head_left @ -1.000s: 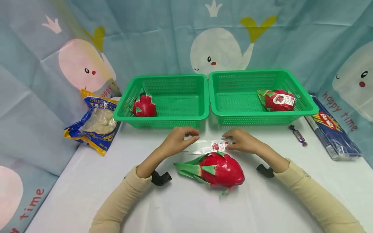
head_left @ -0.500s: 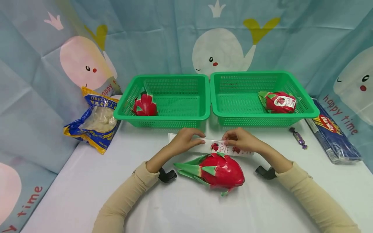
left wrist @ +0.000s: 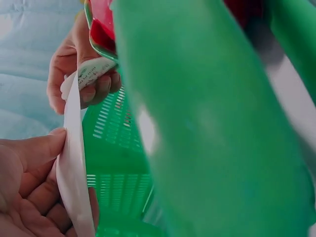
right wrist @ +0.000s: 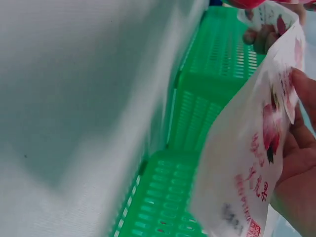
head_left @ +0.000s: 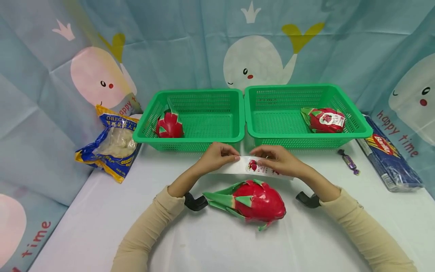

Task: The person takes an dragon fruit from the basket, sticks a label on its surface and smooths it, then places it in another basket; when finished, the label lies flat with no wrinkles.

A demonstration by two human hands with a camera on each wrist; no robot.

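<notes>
Both hands hold a white strip of printed labels (head_left: 234, 168) just above the table, behind a red dragon fruit (head_left: 263, 200). My left hand (head_left: 219, 156) pinches its left part between thumb and fingers. The right hand (head_left: 276, 160) pinches it near a label with a dragon fruit picture. In the right wrist view, the strip (right wrist: 237, 158) curves, and a label edge stands out by the right thumb; whether it is peeled off I cannot tell. The fruit's green leaf (left wrist: 197, 108) fills much of the left wrist view.
Two green baskets (head_left: 190, 140) (head_left: 306, 135) stand behind the hands. The left one holds a dragon fruit (head_left: 170, 124), the right one a labelled dragon fruit (head_left: 326, 120). A blue pasta bag (head_left: 115, 145) lies left; a wrapped candy (head_left: 349, 161) and a Barilla pack (head_left: 391, 158) lie right.
The hands have taken hold of the label strip and raised it from the table, moving it slightly away from the front dragon fruit. That fruit has stayed in place.
</notes>
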